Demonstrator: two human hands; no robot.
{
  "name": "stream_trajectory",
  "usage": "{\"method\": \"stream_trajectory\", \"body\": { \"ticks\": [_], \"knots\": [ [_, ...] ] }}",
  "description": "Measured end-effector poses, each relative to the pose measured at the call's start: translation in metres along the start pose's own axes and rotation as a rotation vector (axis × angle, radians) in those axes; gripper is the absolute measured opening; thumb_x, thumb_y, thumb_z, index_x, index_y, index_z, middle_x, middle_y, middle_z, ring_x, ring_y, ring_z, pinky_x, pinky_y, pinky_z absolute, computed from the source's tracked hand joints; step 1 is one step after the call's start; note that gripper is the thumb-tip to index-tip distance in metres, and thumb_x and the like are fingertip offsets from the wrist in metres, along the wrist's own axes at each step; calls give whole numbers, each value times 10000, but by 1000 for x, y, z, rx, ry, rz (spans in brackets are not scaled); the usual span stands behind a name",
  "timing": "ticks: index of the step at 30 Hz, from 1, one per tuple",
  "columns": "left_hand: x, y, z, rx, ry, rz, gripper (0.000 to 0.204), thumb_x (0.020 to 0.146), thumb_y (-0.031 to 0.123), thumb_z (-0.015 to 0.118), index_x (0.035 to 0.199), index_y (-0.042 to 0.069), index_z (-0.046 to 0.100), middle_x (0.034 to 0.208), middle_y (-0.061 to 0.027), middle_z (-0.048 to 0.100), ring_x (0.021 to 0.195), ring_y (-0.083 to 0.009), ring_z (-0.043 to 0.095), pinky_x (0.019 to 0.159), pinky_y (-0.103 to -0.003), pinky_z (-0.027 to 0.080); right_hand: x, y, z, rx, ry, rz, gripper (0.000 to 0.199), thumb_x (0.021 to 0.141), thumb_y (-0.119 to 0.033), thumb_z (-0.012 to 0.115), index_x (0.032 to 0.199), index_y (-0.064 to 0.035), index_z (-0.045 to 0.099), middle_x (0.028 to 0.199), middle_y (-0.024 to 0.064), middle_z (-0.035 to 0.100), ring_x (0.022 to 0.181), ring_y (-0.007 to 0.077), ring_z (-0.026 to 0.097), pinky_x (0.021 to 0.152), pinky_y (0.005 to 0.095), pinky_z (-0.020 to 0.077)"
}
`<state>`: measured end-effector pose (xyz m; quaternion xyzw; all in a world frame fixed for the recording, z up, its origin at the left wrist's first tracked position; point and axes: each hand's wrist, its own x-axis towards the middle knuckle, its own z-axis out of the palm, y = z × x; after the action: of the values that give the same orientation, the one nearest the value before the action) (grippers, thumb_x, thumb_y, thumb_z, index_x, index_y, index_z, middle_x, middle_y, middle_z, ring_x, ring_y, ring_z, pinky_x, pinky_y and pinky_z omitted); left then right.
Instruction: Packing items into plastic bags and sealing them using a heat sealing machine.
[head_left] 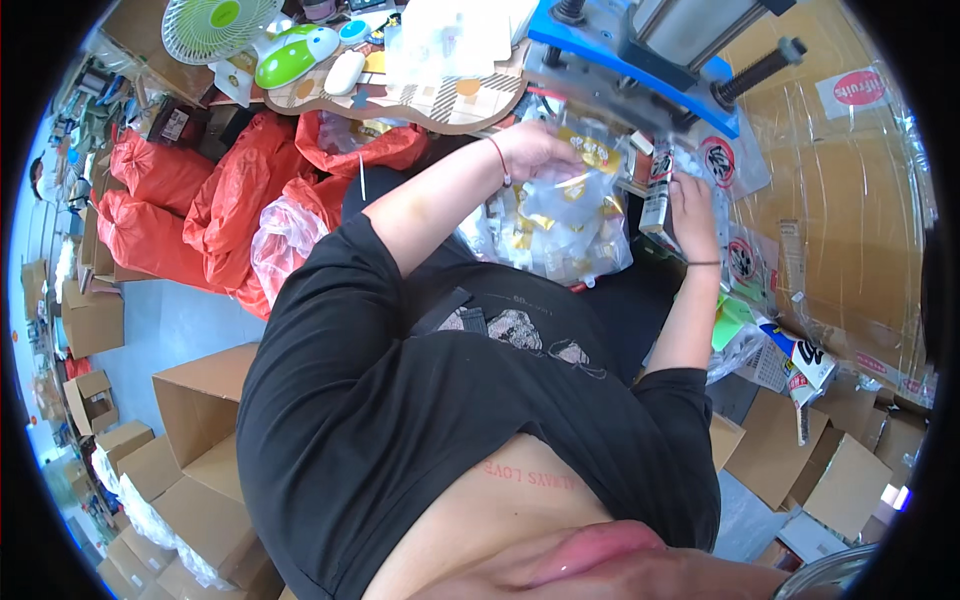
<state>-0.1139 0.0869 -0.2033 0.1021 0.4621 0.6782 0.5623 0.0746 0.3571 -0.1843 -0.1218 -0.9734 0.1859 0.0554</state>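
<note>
We see two hands just below the blue metal press (640, 62): left hand (535, 150) gripping one clear plastic bag of yellow sachets (570, 215), right hand (692, 205) clamped on one slim printed packet (655, 190).

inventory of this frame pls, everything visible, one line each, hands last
clear plastic bags: a pile, clear with yellow print, in the lap under the hands
small packet: 1, black and white, at the right hand
press machine: 1, blue and grey, top centre-right
desk fan: 1, green and white, top left
patterned board: 1, beige checked, under the clutter at top
red sacks: several, red-orange, on the floor at left
cardboard boxes: many, brown, lower left and lower right
large carton: 1, brown, wrapped in clear film, right
black T-shirt: 1, black, on the person
left hand: 1, red cord at the wrist, on the bags
right hand: 1, dark band at the wrist, holding the small packet
</note>
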Motion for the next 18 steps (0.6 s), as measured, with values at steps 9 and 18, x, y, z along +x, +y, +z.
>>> {"method": "stream_trajectory", "body": {
  "ticks": [9, 18],
  "knots": [
    [-27, 44, -104, 1640, 1339, 1086, 462, 882, 345, 656, 1201, 29, 549, 1253, -248, 563, 1195, -362, 544, 1013, -395, 416, 4, -3, 12, -289, 333, -79, 303, 881, -119, 622, 1176, -59, 588, 1207, 223, 537, 1068, 424, 557, 905, 465, 467],
    [-88, 9, -98, 1795, 687, 591, 278, 960, 246, 572, 1208, 129, 619, 1139, -134, 640, 1038, -299, 611, 926, -368, 453, -2, -14, -2, -256, 159, 262, 247, 905, -178, 598, 1110, -47, 554, 1129, 242, 569, 973, 440, 592, 794, 506, 493]
  ]
}}
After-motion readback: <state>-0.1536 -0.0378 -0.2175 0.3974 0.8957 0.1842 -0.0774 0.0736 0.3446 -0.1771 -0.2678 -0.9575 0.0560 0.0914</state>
